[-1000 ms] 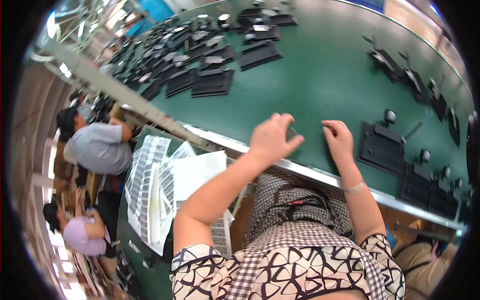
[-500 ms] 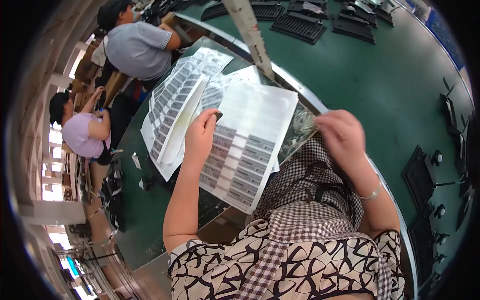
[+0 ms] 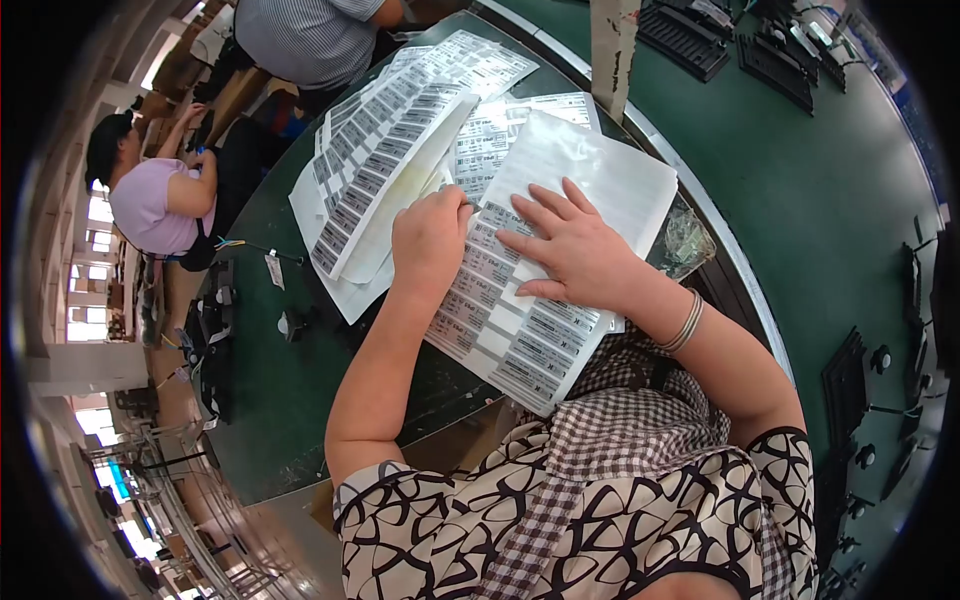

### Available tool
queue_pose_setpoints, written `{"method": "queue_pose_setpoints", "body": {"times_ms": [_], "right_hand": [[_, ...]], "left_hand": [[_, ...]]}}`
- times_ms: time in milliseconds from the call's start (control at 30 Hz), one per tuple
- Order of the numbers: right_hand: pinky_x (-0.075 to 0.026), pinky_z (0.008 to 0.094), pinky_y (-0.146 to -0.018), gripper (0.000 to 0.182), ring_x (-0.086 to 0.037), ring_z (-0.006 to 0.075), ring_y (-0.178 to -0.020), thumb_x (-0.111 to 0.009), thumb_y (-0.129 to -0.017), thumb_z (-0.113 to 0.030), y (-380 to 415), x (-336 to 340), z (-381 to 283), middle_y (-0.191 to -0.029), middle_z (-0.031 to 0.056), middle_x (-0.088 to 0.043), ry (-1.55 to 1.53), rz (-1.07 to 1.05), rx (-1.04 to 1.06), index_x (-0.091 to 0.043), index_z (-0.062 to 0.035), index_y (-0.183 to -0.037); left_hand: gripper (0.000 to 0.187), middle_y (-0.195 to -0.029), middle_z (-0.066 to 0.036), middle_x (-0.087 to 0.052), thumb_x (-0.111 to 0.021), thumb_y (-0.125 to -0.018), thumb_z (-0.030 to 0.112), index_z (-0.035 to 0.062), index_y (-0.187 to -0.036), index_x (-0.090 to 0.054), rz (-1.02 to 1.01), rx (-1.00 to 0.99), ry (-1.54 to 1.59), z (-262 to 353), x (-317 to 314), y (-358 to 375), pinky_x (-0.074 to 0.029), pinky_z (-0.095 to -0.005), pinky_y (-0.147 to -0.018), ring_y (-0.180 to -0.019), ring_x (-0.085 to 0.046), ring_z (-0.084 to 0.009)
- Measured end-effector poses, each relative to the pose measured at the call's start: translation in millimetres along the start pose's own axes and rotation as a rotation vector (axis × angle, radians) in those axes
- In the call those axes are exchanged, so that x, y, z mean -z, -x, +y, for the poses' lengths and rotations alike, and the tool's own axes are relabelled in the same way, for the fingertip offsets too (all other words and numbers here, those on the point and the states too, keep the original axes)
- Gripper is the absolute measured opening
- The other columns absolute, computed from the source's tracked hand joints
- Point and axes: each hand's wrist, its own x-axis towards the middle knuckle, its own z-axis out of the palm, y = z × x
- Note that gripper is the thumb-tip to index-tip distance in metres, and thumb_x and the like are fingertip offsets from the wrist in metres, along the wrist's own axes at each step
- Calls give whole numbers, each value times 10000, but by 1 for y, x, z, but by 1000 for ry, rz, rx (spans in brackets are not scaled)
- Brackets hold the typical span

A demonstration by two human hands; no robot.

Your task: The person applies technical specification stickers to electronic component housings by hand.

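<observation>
A sheet of printed labels (image 3: 549, 352), its upper part blank and glossy, lies at an angle on the table before me. My right hand (image 3: 572, 245) rests flat on this sheet with the fingers spread, covering part of the label rows. At the sheet's left edge is my left hand (image 3: 430, 238), closed with thumb and fingers pressed together; what they pinch is hidden. Just beyond the left hand lies a loose pile of more label sheets (image 3: 385, 150), some curled up at the edge.
A clear plastic bag (image 3: 685, 243) lies right of the sheet. Beside a metal-edged green bench (image 3: 760, 200) stands a white post (image 3: 612, 60). Black slotted panels (image 3: 683, 40) sit on the bench. Two people sit at the left, one in a pink shirt (image 3: 155, 205).
My right hand has come from the sheet's right side down onto it and spread out. My left hand, earlier pinching a small dark piece, has turned into a fist. The view has shifted.
</observation>
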Motion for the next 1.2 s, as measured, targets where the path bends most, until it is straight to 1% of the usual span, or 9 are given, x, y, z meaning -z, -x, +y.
{"method": "queue_pose_setpoints", "body": {"times_ms": [233, 633, 733, 833, 933, 1033, 1133, 1167, 1200], "right_hand": [[-213, 575, -1153, 617, -365, 374, -1359, -626, -828, -540, -2, 2, -2, -1414, 180, -464, -16, -12, -19, -576, -170, -1319], [-268, 530, -1124, 543, -419, 334, -1328, -658, -841, -444, -12, 13, -1, -1362, 160, -529, -38, -50, -88, -591, -156, -1297], [-351, 481, -1061, 458, -513, 328, -1237, -575, -905, -407, -18, 15, 6, -1248, 163, -612, -198, 5, -169, -629, -84, -1226], [-410, 444, -999, 460, -580, 355, -1130, -485, -952, -397, -30, 33, 19, -1140, 183, -661, -580, -155, -409, -661, -12, -1132], [-442, 373, -980, 426, -601, 338, -1097, -482, -984, -362, -41, 46, 25, -1182, 178, -658, -526, -285, -530, -668, -34, -1182], [-441, 345, -983, 413, -609, 291, -1110, -451, -997, -347, -36, 50, 25, -1174, 141, -672, -513, -235, -551, -671, -51, -1183], [-438, 334, -989, 412, -606, 248, -1122, -440, -1002, -330, 12, 58, 50, -1172, 114, -676, -718, 218, -538, -651, -47, -1214], [-439, 342, -991, 400, -608, 221, -1097, -457, -996, -304, 42, 61, 62, -1162, 124, -673, -933, 462, -499, -640, -27, -1220], [-456, 326, -931, 355, -607, 189, -999, -522, -945, -281, 64, 77, 57, -1081, 85, -683, -1122, 687, -735, -681, -15, -1118]], "left_hand": [[121, -769, -130, -646, -640, -879, 153, 45, -882, -586, -102, -71, 89, -4, 12, -9, -473, -437, -656, -732, -622, -346], [187, -773, -112, -669, -681, -851, 207, 44, -824, -594, -331, 104, 130, 5, 23, -21, -476, -419, -674, -737, -642, -307], [176, -703, -77, -612, -703, -827, 220, 76, -827, -603, 9, -241, -46, 12, 18, -10, -433, -389, -623, -682, -598, -284], [185, -662, -37, -569, -737, -782, 232, 112, -758, -598, -95, -518, 64, 55, 40, 20, -414, -373, -636, -674, -574, -246], [222, -656, -14, -545, -779, -745, 262, 123, -755, -607, -361, -776, 525, 115, 86, 43, -410, -354, -636, -640, -541, -231], [208, -679, -18, -558, -804, -748, 202, 107, -798, -626, -483, -675, 959, 127, 100, 33, -407, -302, -611, -619, -525, -186], [192, -708, -42, -590, -801, -765, 126, 64, -838, -635, -440, 59, 926, 137, 108, 28, -416, -277, -592, -631, -541, -151], [189, -707, -46, -590, -793, -771, 108, 49, -848, -630, -310, -10, 759, 138, 104, 23, -419, -274, -591, -630, -541, -148], [185, -705, -50, -589, -784, -778, 90, 35, -857, -625, -173, -73, 594, 139, 95, 15, -423, -270, -590, -628, -542, -145]]}}
